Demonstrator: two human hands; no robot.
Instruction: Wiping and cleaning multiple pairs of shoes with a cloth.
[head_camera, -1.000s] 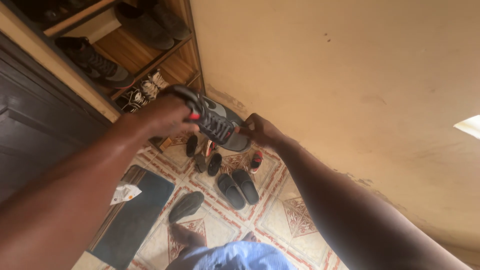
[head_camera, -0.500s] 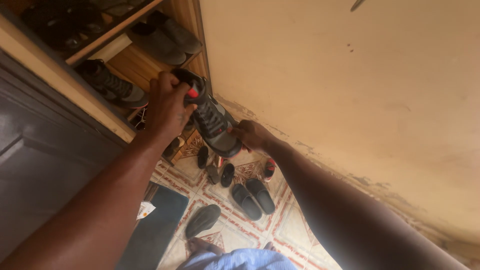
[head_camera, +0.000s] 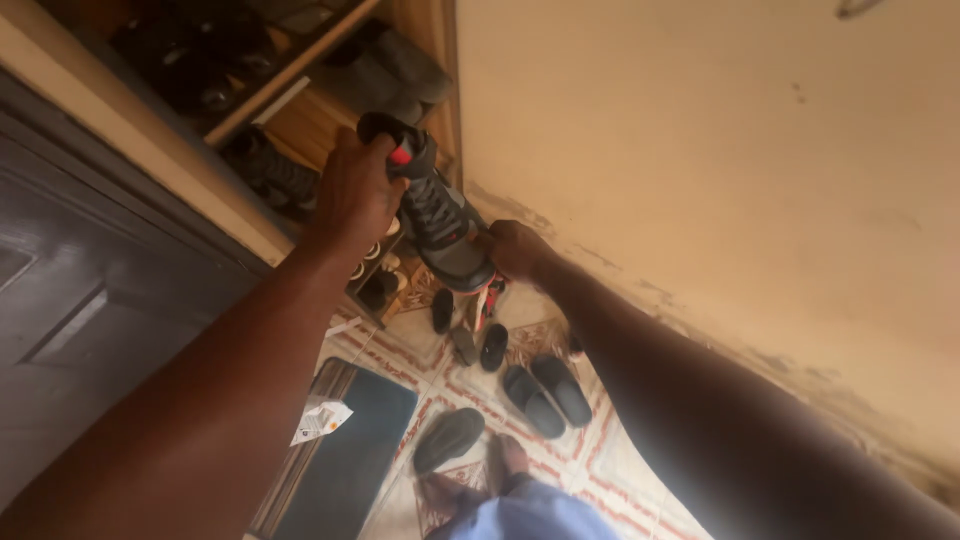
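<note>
Near the upper middle of the frame, the left hand (head_camera: 355, 195) has its fingers clamped round the heel and collar of a grey and black sneaker (head_camera: 437, 215) with dark laces and a red tab at the back. The right hand (head_camera: 515, 250) has its fingers closed on the toe end, so the shoe hangs in the air between both hands, heel up and toe slanting down to the right, just in front of the wooden shoe rack (head_camera: 300, 85) in the upper left.

As far as progress can be judged, the sneaker is off the floor and level with the rack's middle shelf, but it rests on no shelf yet. A matching dark laced sneaker (head_camera: 275, 175) lies on the shelf just behind the left hand, and grey shoes (head_camera: 395, 70) sit on the shelf above it.

Much footwear is on the patterned tiled floor (head_camera: 600, 470) below: a pair of dark slides (head_camera: 545, 392) at centre, a single dark shoe (head_camera: 448, 438) nearer the bottom, and several small shoes (head_camera: 468, 325) under the held sneaker. A dark mat (head_camera: 350, 460) with a crumpled paper (head_camera: 320, 420) at its edge lies at lower left, beside a dark door (head_camera: 90, 320).
</note>
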